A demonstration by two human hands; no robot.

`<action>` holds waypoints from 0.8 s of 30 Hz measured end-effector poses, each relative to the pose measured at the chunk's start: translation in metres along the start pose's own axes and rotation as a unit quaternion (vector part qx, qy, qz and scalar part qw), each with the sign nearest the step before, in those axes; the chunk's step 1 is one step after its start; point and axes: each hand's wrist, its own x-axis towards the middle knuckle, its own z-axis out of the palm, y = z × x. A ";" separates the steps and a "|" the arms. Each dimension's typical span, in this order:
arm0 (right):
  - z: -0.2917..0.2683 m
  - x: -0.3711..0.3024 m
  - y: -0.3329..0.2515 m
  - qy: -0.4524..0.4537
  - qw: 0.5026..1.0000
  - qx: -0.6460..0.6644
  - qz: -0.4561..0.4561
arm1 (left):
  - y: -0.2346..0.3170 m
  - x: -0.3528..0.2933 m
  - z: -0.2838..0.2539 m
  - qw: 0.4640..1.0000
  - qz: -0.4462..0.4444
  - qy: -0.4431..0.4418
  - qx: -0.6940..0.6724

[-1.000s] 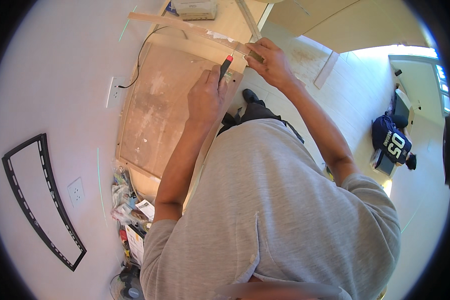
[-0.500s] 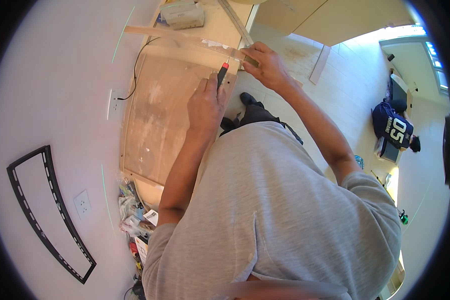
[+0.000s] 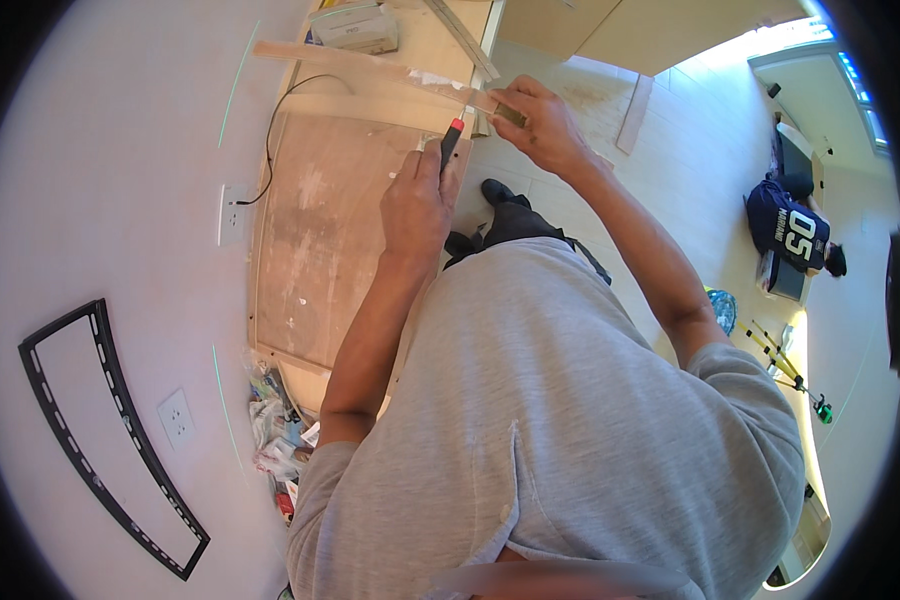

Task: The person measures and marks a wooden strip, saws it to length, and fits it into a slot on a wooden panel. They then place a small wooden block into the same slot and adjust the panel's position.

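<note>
Left hand (image 3: 415, 215): your fingers wrapped round the tool (image 3: 451, 148), black handle, red collar.
Tool: shaft points up at the right end of the strip (image 3: 355, 63); contact, can't tell.
Right hand (image 3: 550, 128): your fingers gripping a small brown piece (image 3: 511, 114), fingertips at the strip's right end.
Strip: across bench (image 3: 420, 52), left end near wall.
Panel (image 3: 315, 230): left of your left forearm.
Box (image 3: 358, 30): beyond strip.
Cable (image 3: 270, 150): from outlet (image 3: 232, 216) to bench.
</note>
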 end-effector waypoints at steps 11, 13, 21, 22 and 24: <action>-0.020 -0.020 0.017 0.050 0.999 0.003 0.016 | 0.008 0.009 0.027 0.997 0.047 -0.004 -0.062; -0.032 -0.027 0.019 0.061 0.997 -0.036 0.011 | 0.021 0.015 0.029 0.997 0.049 -0.010 -0.055; -0.096 -0.070 0.044 0.151 0.985 -0.054 0.060 | 0.075 0.041 0.003 0.962 0.050 0.102 -0.249; -0.104 -0.078 0.050 0.163 0.983 -0.036 0.071 | 0.079 0.044 0.004 0.951 -0.005 0.088 -0.296; -0.123 -0.096 0.067 0.183 0.978 -0.009 0.096 | 0.089 0.047 0.019 0.917 -0.089 0.068 -0.383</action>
